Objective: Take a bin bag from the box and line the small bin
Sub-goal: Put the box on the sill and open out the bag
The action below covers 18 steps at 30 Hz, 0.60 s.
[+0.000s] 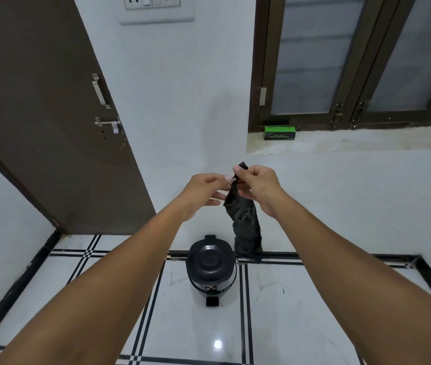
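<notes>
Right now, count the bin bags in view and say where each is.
1. The black bin bag hangs above the floor, pinched at its top by the right hand and left hand. More may be inside the green box on the sill.

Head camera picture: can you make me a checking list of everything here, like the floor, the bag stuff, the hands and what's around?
Surface: white tiled floor with black stripes, shiny.
Job's things: black bag held up, hanging crumpled and unopened; bin on the floor, lid closed, pedal facing the camera; green box on the window ledge.
Clutter: nothing seen.
Hands: right hand pinches the bag's top; left hand pinches the bag's edge beside it.
Cables: nothing seen.
Surroundings: brown door on the left, switch plate on the wall, frosted window on the right.
</notes>
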Motion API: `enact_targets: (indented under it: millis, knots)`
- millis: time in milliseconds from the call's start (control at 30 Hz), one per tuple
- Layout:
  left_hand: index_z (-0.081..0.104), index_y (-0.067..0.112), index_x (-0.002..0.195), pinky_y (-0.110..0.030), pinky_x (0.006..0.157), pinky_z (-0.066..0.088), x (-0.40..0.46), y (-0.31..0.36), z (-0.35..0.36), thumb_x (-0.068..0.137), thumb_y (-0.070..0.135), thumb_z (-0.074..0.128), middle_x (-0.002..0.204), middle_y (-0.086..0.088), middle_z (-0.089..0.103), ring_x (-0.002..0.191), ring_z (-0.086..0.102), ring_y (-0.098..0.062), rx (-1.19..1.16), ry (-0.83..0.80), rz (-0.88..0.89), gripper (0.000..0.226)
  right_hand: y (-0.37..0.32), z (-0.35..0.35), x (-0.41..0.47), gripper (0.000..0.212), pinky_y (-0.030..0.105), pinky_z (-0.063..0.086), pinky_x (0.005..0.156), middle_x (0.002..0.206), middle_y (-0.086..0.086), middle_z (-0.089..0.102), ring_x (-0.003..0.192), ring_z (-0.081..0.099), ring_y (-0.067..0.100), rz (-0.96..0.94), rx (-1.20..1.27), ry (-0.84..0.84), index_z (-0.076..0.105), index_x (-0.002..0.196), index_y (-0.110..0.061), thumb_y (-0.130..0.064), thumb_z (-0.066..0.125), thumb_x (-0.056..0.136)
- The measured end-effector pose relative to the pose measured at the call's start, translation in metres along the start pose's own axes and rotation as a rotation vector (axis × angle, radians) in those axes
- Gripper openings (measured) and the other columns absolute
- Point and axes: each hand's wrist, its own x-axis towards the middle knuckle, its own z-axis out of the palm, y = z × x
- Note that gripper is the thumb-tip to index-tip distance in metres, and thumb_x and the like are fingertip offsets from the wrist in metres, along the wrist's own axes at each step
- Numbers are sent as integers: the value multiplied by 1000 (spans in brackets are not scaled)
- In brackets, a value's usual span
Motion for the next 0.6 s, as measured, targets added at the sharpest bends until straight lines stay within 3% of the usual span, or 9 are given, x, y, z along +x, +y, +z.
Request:
enact_targets:
  millis: [233, 433, 600]
  knots:
    - [74, 12, 95, -35, 87, 59, 1, -1, 10, 88, 26, 74, 86, -1, 75, 79, 71, -15, -43, 16, 34, 16, -5, 1, -3, 33, 20, 55, 57, 78, 6, 67, 61, 65, 12, -31, -40, -22, 59, 78, -11, -35, 79, 87]
    - [66, 4, 104, -36, 85, 58, -2, 4, 4, 95, 19, 65, 97, -16, 74, 91, 73, -30, -249, -28, 45, 17, -2, -3, -5, 27, 30, 58, 77, 95, 10, 74, 87, 71, 20, 30, 113, -92, 61, 86, -13, -35, 75, 91]
    - [63, 8, 103, -34, 76, 57, -7, 7, -1, 97, 19, 61, 89, -8, 71, 73, 69, -18, -361, -47, 10, 12, -5, -1, -9, 22, 28, 56, 73, 93, 5, 75, 81, 71, 16, 55, 198, -134, 59, 90, -14, -33, 69, 96]
